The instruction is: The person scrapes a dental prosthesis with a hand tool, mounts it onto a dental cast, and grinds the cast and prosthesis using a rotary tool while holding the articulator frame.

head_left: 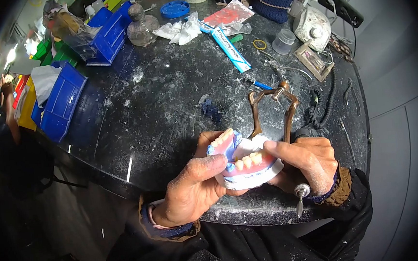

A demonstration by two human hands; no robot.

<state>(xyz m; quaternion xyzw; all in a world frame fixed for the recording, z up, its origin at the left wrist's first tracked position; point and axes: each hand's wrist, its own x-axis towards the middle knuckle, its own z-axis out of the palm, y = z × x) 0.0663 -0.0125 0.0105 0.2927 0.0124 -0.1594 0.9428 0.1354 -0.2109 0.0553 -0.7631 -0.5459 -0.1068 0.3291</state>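
A dental model (252, 180) with a white plaster base, pink gum, blue wax and cream teeth sits between both hands near the table's front edge. My left hand (188, 185) grips its left side, thumb pressed on the blue wax. My right hand (308, 160) is closed at its right side, with a finger touching the white plaster. From under this hand a metal rotary handpiece tip with a bur (300, 194) sticks out, pointing down; how the hand holds it is partly hidden. Just behind the model stands a brown metal articulator (284, 93), its lower part hidden.
Blue bins (64, 104) line the left side. Toward the back lie an Articulating Paper box (231, 50), crumpled tissue (180, 31), a glass bottle (142, 28) and a clear cup (283, 41). A dusty white control unit (312, 27) and a coiled cord (331, 107) are at right.
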